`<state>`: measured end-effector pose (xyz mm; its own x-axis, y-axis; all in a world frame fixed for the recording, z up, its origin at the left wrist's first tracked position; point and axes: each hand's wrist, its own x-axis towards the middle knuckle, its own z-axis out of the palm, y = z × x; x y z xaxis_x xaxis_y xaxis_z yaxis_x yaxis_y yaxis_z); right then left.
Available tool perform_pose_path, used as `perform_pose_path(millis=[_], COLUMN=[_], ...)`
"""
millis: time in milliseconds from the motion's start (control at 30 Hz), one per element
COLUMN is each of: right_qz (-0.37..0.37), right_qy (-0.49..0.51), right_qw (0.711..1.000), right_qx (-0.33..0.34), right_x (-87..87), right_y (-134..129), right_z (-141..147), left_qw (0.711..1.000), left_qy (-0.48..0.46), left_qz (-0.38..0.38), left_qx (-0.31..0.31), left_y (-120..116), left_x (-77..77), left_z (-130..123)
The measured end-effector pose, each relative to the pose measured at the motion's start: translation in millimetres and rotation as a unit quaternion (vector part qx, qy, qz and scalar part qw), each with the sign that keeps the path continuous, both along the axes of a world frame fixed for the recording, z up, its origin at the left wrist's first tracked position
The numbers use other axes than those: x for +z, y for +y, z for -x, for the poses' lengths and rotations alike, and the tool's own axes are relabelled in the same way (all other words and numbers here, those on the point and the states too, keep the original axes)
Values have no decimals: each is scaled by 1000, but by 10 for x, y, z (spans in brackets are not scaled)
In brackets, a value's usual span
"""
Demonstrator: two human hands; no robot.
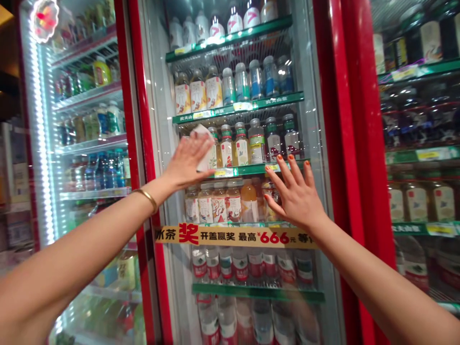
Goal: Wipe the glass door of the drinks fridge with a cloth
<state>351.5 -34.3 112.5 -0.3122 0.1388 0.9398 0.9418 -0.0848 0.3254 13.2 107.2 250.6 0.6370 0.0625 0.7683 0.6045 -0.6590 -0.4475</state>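
My left hand [189,155] presses a white wipe [206,160], cloth or paper, against the glass door [161,96] of a red-framed drinks fridge. The wipe shows above and to the right of my fingers. A gold bangle [146,199] circles that wrist. Farther right, my right hand [296,194] lies against the same glass with its orange-nailed fingers spread, holding nothing. Behind the glass, bottled drinks [240,146] stand in rows on green-edged shelves [251,168]. A yellow promotional strip [233,235] runs across the door below both hands.
To the left stands another lit fridge [93,139] with stocked shelves. A third fridge [424,153] with bottles is at the right, beyond a red frame [354,143]. Boxes [17,182] at the far left are blurred.
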Motion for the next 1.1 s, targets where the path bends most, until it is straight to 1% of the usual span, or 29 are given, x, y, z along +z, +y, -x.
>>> perform_pose_path(millis=[33,67,100,133,167,200,233,267,300,333,367,400,467,500,533,567,600,633,700,733,767,800,833,900,933,967,1000,1033,1100], right_qz=[-1,0,1,3,3,0,-6,-15,-23,-30,-34,-35,-41,-48,-57,-67,-75,-82,-89,-92,-94,-92,-88,-79,-76,-78,-83,-92,-112], right_qy=[-2,-3,-3,-3,-3,-5,-7,-7,-6,0,10,21,50,65,80,91,97,98,88,84,81,80,78,77,77,76,74,71,64], right_qw=[1000,1000,1000,1000,1000,1000,1000,1000,1000,999,999,999,998,997,995,994,992,992,992,992,991,992,992,993,994,993,993,992,989], right_qx=[-1,-3,-4,-4,-3,-1,3,7,11,13,12,10,5,6,8,11,15,20,31,38,43,45,43,35,34,36,43,52,67], right_x=[5,10,12,9,-2,-22,-54,-96,-145,-198,-252,-301,-380,-408,-429,-446,-460,-472,-492,-500,-505,-508,-509,-506,-504,-503,-504,-507,-519], right_y=[-2,-3,-5,-7,-8,-7,-5,-1,5,11,17,22,32,35,38,40,42,43,44,44,43,41,38,30,24,18,11,5,-6], right_z=[1,1,-1,-5,-10,-16,-21,-25,-25,-23,-16,-7,14,22,25,22,13,-1,-33,-47,-57,-62,-63,-58,-55,-55,-57,-62,-80], left_qw=[996,988,985,991,997,995,978,958,942,942,955,972,998,998,994,994,996,994,957,934,922,927,946,986,994,995,994,993,968], left_qy=[-90,-152,-171,-136,-63,57,174,254,302,306,269,208,23,-56,-99,-98,-51,34,244,316,349,338,287,114,35,-13,-19,17,178], left_qz=[11,16,11,-4,-26,-55,-72,-87,-94,-94,-88,-75,-35,-19,-14,-21,-39,-64,-108,-121,-126,-126,-121,-94,-80,-73,-74,-88,-139], left_qx=[7,6,-3,-20,-43,-69,-88,-102,-108,-104,-93,-74,-39,-31,-33,-43,-60,-79,-110,-115,-112,-106,-95,-74,-69,-68,-73,-83,-108], left_y=[20,19,-6,-51,-109,-172,-230,-276,-306,-321,-321,-311,-285,-285,-301,-335,-382,-436,-530,-559,-572,-570,-556,-512,-496,-494,-508,-537,-616], left_x=[129,165,102,-47,-249,-462,-639,-739,-736,-624,-420,-158,349,502,550,488,334,127,-257,-346,-335,-226,-44,370,509,557,506,366,-31], left_z=[-4,-53,-141,-259,-392,-521,-633,-715,-764,-781,-777,-765,-775,-817,-888,-980,-1084,-1186,-1343,-1385,-1404,-1406,-1401,-1408,-1433,-1475,-1529,-1589,-1695])
